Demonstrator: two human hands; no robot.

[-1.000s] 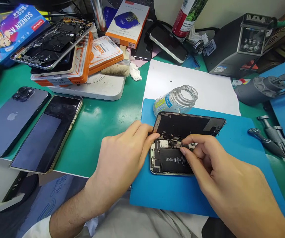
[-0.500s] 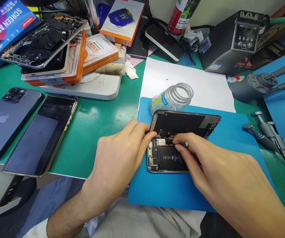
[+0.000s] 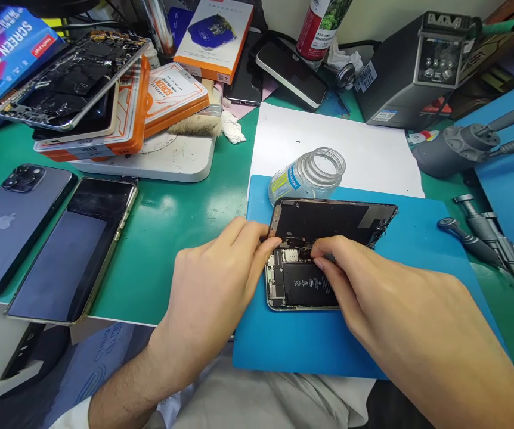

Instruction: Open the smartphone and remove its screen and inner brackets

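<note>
An opened smartphone (image 3: 279, 292) lies on the blue mat (image 3: 293, 345), its black battery (image 3: 304, 281) and inner parts bare. Its screen (image 3: 324, 220) is tilted up along the far side. My left hand (image 3: 221, 286) pinches the left edge of that raised screen between thumb and fingers. Over the phone's inside, my right hand (image 3: 382, 298) has thumb and forefinger pressed together near the upper middle of the board. Whatever small thing those fingertips may hold is hidden by them. Just behind the screen stands a clear glass jar (image 3: 310, 173), tilted in view.
Two phones, a blue-grey one (image 3: 19, 220) and a dark-screened one (image 3: 76, 244), lie at left. Stacked orange boxes (image 3: 127, 125) stand behind them. White paper (image 3: 373, 158) lies beyond the mat. Screwdrivers (image 3: 485, 238) and a grey tool holder (image 3: 454, 149) are at right.
The view has shifted slightly. Both hands keep nearly the same places; a dark tip that showed by the right forefinger is now hidden.
</note>
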